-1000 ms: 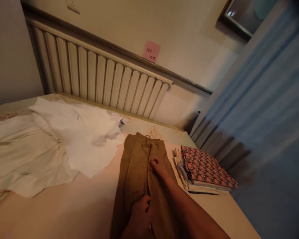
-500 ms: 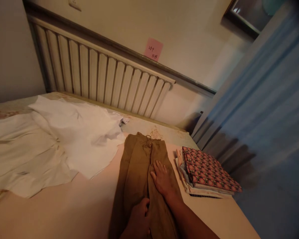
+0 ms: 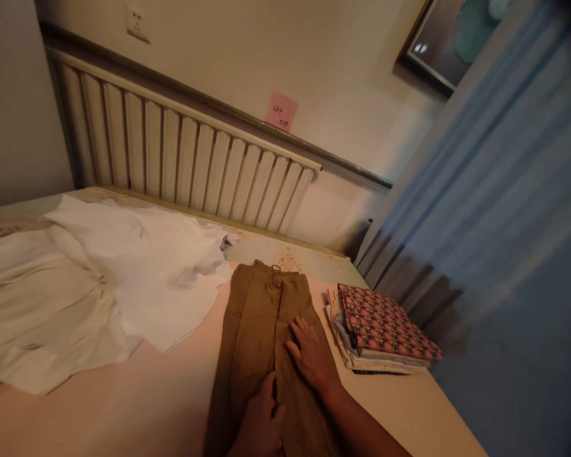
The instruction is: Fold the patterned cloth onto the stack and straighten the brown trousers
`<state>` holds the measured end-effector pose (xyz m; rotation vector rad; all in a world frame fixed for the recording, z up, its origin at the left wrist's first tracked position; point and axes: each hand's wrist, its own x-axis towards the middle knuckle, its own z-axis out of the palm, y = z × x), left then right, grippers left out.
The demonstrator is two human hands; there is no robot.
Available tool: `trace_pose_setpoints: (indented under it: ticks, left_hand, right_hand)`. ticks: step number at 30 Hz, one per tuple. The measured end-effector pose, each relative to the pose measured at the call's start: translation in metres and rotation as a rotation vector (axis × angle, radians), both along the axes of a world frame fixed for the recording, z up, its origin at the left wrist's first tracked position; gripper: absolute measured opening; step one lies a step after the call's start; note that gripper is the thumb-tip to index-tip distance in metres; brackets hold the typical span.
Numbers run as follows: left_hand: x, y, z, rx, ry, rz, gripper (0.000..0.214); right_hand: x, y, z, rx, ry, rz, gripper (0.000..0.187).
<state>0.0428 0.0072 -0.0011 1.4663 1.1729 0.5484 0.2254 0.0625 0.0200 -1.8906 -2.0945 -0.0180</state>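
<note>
Brown trousers point(image 3: 254, 324) with a drawstring at the waist lie lengthwise before me, the waistband at the far end. My right hand point(image 3: 311, 358) rests flat on their right side, fingers spread. Lower down, my left hand point(image 3: 261, 416) is curled at the middle fold, its fingers closed on the trouser cloth; their tips are partly hidden. To the left, a white garment point(image 3: 157, 266) lies spread out, overlapping a cream garment point(image 3: 52, 311).
A stack of folded cloth with a red patterned piece on top point(image 3: 385, 320) sits right of the trousers. Behind the bed point(image 3: 162, 406) runs a radiator point(image 3: 185, 149). A blue curtain point(image 3: 495, 254) hangs along the right side.
The view has tilted up and turned slightly right. My left hand's index finger is straighter along the fold; my right hand stays flat on the trousers.
</note>
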Motion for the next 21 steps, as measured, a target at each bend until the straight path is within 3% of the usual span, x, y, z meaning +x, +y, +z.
trace_pose_setpoints:
  ticks: [4, 10, 13, 17, 21]
  left_hand:
    - [-0.013, 0.001, 0.019, 0.225, 0.148, -0.053, 0.042]
    - [-0.022, -0.002, 0.032, 0.582, 0.374, -0.044, 0.040]
    - [-0.021, 0.000, 0.022, 0.717, 0.439, -0.059, 0.041]
    - [-0.019, 0.008, -0.004, 0.912, 0.506, -0.052, 0.045]
    - [-0.015, 0.009, -0.020, 0.945, 0.577, -0.199, 0.050]
  right_hand:
    - [-0.003, -0.035, 0.006, -0.034, 0.000, 0.058, 0.053]
    - [-0.012, -0.058, -0.010, -0.098, -0.038, 0.107, 0.057]
    - [-0.017, -0.058, -0.011, -0.103, -0.056, 0.106, 0.056]
    - [-0.019, -0.057, -0.006, -0.120, -0.064, 0.094, 0.058]
    - [-0.018, -0.057, -0.006, -0.123, -0.059, 0.091, 0.057]
